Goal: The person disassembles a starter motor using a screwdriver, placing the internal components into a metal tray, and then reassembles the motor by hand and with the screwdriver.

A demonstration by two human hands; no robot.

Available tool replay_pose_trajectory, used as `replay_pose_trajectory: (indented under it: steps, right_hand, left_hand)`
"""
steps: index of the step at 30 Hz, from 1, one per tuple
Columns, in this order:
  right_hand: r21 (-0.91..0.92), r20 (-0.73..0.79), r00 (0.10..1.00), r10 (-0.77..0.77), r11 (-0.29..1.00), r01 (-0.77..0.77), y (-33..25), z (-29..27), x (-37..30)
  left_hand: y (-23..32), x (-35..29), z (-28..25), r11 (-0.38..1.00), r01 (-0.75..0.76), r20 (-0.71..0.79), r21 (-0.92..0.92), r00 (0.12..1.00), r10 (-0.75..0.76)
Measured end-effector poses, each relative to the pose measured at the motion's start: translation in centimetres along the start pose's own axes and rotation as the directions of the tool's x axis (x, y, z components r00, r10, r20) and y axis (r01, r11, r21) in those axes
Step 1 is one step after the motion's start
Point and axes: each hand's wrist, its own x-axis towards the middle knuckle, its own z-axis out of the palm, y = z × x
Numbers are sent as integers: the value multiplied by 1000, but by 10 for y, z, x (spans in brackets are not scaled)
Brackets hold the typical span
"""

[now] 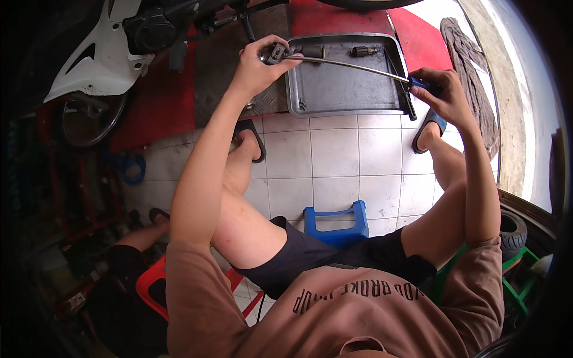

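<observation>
My left hand [258, 67] is closed around a small grey metal part [276, 54], held up over the left end of a metal tray [340, 110]. A long screwdriver [352, 65] with a blue handle is gripped in my right hand [444, 95], beyond the tray's right edge. Its thin shaft crosses above the tray, and its far end meets the metal part at my left fingers. Whether the tip sits inside the part I cannot tell. Inside the tray lies a small dark cylindrical part [362, 51]. A dark bar [408, 98] leans over the tray's right side.
A motorcycle with a white panel [98, 51] and a wheel [94, 119] stands at the far left, by a red platform [161, 113]. A blue stool [337, 227] is between my legs. A brown cloth [471, 77] lies at right, above a tyre [512, 235]. Another person's leg [140, 238] shows at left.
</observation>
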Motion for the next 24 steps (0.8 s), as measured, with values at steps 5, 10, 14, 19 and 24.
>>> replay_pose_trajectory:
  steps: [5, 10, 14, 19, 24]
  right_hand:
    - [-41, -27, 999, -40, 998, 39, 6, -8, -4]
    - [0, -59, 997, -56, 998, 56, 2, -4, -5]
    - [-33, -34, 999, -39, 999, 38, 2, -3, -3]
    - [15, -74, 992, -101, 995, 102, 10, 2, -1]
    - [-65, 19, 999, 35, 997, -34, -5, -5, 0]
  left_hand:
    - [12, 4, 8, 986, -160, 2, -46, 987, 160]
    - [18, 3, 9, 986, -166, 15, -25, 986, 166]
    - [17, 4, 10, 984, -176, -13, -15, 984, 176]
    - [21, 1, 9, 984, -176, -23, 26, 984, 177]
    - [18, 0, 4, 956, -240, -21, 168, 969, 247]
